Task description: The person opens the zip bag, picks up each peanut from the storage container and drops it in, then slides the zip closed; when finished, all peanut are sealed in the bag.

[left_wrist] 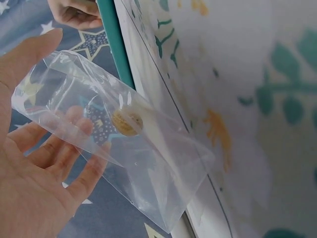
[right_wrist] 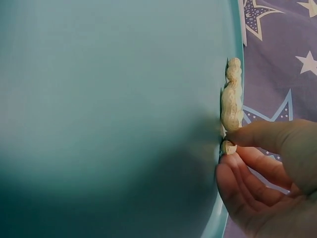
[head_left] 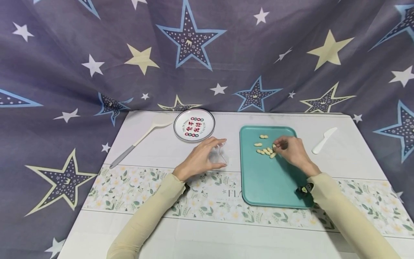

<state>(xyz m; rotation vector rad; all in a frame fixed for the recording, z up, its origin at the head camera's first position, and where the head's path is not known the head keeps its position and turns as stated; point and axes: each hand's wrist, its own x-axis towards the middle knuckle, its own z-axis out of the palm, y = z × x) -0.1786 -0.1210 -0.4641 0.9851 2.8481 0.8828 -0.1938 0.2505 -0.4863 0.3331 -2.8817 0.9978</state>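
My left hand [head_left: 198, 159] holds a clear plastic bag [left_wrist: 153, 173], thumb on one side of its mouth and curled fingers on the other, so the mouth is spread. A peanut [left_wrist: 127, 122] in its shell shows inside the bag in the left wrist view. Over the teal tray [head_left: 270, 187], my right hand [head_left: 293, 150] pinches an unshelled peanut [right_wrist: 229, 148] between thumb and fingertips. Close beside those fingertips lies a small cluster of peanuts [head_left: 266, 151] on the tray. Two more peanuts sit apart toward its far side, one of them a double-lobed peanut [head_left: 263, 136].
A white plate [head_left: 194, 125] with red characters stands behind my left hand. Left of it lies a spoon [head_left: 142, 138] with a grey-ended handle. A white plastic knife [head_left: 324, 140] lies right of the tray. A star-patterned cloth [head_left: 200, 86] hangs behind the table.
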